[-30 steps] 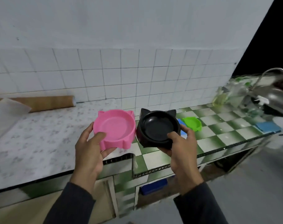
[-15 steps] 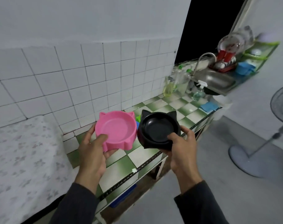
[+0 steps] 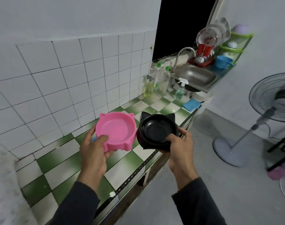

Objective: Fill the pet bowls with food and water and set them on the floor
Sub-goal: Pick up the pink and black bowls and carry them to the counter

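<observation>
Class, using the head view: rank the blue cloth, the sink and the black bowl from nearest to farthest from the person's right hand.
1. black bowl: held in the right hand itself, over the counter edge.
2. blue cloth: farther along the checkered counter, near its end.
3. sink: beyond the cloth, under the tap.

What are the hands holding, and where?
Left hand grips the pink cat-eared plastic bowl by its near rim; right hand grips the black cat-eared bowl likewise.
</observation>
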